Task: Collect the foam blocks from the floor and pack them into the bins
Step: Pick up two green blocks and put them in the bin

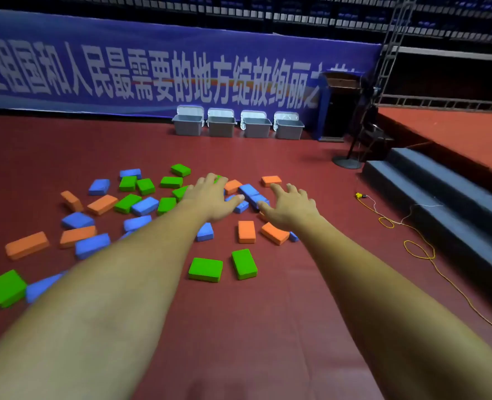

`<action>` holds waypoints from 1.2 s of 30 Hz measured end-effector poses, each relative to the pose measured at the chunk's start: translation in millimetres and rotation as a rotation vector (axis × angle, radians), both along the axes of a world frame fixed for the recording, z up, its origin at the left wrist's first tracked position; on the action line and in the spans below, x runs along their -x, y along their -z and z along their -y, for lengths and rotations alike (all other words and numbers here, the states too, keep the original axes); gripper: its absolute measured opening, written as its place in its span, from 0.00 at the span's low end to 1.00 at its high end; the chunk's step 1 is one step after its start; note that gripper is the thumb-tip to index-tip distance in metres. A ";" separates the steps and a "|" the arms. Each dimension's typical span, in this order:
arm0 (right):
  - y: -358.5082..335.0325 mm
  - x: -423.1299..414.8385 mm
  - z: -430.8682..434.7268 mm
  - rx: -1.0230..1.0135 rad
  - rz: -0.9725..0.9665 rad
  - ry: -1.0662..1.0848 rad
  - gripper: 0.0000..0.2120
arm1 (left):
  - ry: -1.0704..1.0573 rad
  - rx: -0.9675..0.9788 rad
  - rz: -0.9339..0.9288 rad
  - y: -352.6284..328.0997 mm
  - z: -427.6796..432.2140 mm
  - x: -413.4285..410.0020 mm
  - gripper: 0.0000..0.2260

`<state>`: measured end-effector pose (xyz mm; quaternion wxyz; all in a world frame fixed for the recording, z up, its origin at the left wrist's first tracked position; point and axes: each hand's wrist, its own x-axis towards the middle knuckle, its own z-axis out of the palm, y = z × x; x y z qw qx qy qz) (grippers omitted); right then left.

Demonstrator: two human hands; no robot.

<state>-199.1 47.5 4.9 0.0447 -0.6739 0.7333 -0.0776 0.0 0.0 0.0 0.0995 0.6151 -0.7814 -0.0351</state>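
Nearest you, on the bare red floor (pixel 268 327) between your forearms, lies a green pair (pixel 206 269) of blocks, side by side but apart. Just past them are two orange blocks (pixel 246 231), one square to you and one turned aslant.

Both arms are stretched forward. Your left hand (pixel 210 197) is palm down with its fingers spread and nearly straight, holding nothing. Your right hand (pixel 289 206) is the same: fingers splayed, thumb pointing inward, empty. From this view you cannot tell how high either hand is above the floor.

The relation that matters is the blue row (pixel 252 194) showing in the gap between your two thumbs. Its long axis runs diagonally from far left to near right. It lies ahead of both hands, and the left thumb looks closest to its near-left end, so that hand probably has the shorter reach. The right hand would close on the far side.

The rest of the blocks (pixel 145 204), green, blue and orange, are scattered mostly to your left. None is packed yet, as far as can be seen. A yellow cord (pixel 418 249) trails along the floor at right, beside the steps (pixel 441 192).

Well beyond, four grey bins (pixel 221 126) stand in a row with lids propped open, against a blue banner (pixel 152 76). Its white characters read roughly 祖国和人民最需要的地方绽放绚丽之, cut off at both ends.
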 end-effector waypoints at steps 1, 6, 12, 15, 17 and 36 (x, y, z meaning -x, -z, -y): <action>3.5 -2.7 11.9 -0.008 0.008 0.003 0.33 | 0.006 -0.003 -0.008 2.7 11.3 -0.6 0.34; 26.2 -6.1 73.3 -0.059 0.015 0.024 0.33 | 0.015 -0.034 0.032 27.2 72.8 -7.4 0.32; 39.8 -12.0 126.3 -0.104 -0.013 0.010 0.32 | 0.010 -0.102 0.063 45.1 124.5 -15.0 0.32; 41.4 -10.6 152.7 -0.102 -0.006 -0.001 0.33 | 0.002 -0.108 0.055 45.2 151.4 -12.1 0.32; 43.7 -7.4 168.9 -0.106 -0.007 -0.008 0.33 | -0.005 -0.098 0.066 44.9 167.1 -6.8 0.32; 160.0 111.1 453.4 -0.354 0.019 -0.084 0.36 | -0.177 -0.237 0.023 151.9 413.4 113.7 0.35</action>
